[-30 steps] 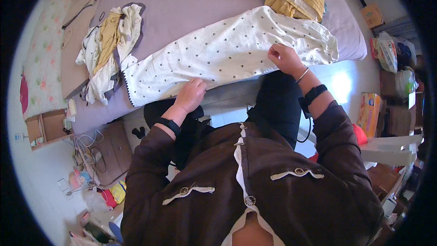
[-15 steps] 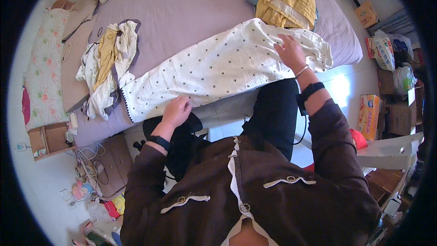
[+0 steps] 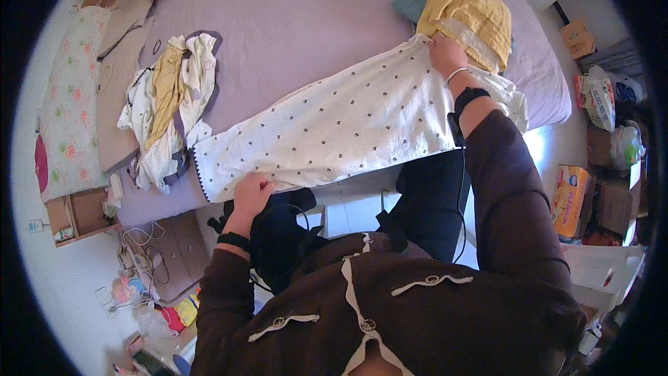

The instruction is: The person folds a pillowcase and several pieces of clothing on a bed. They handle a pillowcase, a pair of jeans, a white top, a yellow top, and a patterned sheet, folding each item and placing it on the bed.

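Note:
A long white garment (image 3: 327, 122) with small dark motifs lies stretched along the near side of the bed, dark zigzag trim at its left end. My left hand (image 3: 251, 195) is closed on its near edge, toward the trimmed end. Farther right, my right hand (image 3: 447, 58) pinches the garment's far edge beside a folded yellow cloth (image 3: 470, 14). Beyond my right wrist, the garment's right end lies crumpled, partly hidden by the arm. A loose heap of white, yellow and grey clothes (image 3: 167, 97) sits to the left.
The bed (image 3: 299, 28) has a mauve sheet. A blue-grey cloth (image 3: 415, 1) lies under the yellow stack. A floral cloth (image 3: 73, 104) hangs at the left above an open wooden drawer (image 3: 87, 212). Right of me stand an orange box (image 3: 572, 198) and bags (image 3: 598, 101).
My right hand has moved up to the garment's far edge and closed on it. My left hand has shifted slightly left and nearer. The garment is pulled flatter, and the view has moved a little.

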Action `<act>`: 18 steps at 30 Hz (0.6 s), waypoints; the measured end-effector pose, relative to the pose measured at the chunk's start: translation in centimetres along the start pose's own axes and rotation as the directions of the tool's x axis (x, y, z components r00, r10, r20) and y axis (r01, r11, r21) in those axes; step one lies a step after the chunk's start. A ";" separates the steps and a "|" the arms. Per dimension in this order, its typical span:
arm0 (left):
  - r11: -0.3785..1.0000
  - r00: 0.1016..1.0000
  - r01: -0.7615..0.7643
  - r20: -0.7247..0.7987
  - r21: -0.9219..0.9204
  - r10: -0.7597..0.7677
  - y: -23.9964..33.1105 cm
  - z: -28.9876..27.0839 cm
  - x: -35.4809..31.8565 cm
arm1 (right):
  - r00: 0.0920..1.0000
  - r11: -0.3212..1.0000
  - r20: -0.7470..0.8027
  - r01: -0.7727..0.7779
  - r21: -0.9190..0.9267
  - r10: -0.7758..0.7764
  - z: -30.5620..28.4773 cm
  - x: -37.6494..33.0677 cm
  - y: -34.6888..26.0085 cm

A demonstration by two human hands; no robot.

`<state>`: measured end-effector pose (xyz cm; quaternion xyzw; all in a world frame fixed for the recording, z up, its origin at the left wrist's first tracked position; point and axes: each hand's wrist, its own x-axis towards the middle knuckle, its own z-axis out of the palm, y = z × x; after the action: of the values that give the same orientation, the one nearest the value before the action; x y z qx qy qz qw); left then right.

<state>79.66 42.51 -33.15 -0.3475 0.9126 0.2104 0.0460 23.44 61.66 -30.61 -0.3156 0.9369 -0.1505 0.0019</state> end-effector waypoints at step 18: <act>0.581 0.863 0.217 -0.124 -0.785 -0.489 -16.7 -2.7 0.1 | 0.991 0.975 -0.129 -0.001 0.221 0.030 -2.1 -12.3 3.2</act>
<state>90.65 30.09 -36.60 -0.5418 0.6481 0.4915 -0.2116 31.19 72.00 -30.60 -0.2955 0.9149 -0.2739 -0.0239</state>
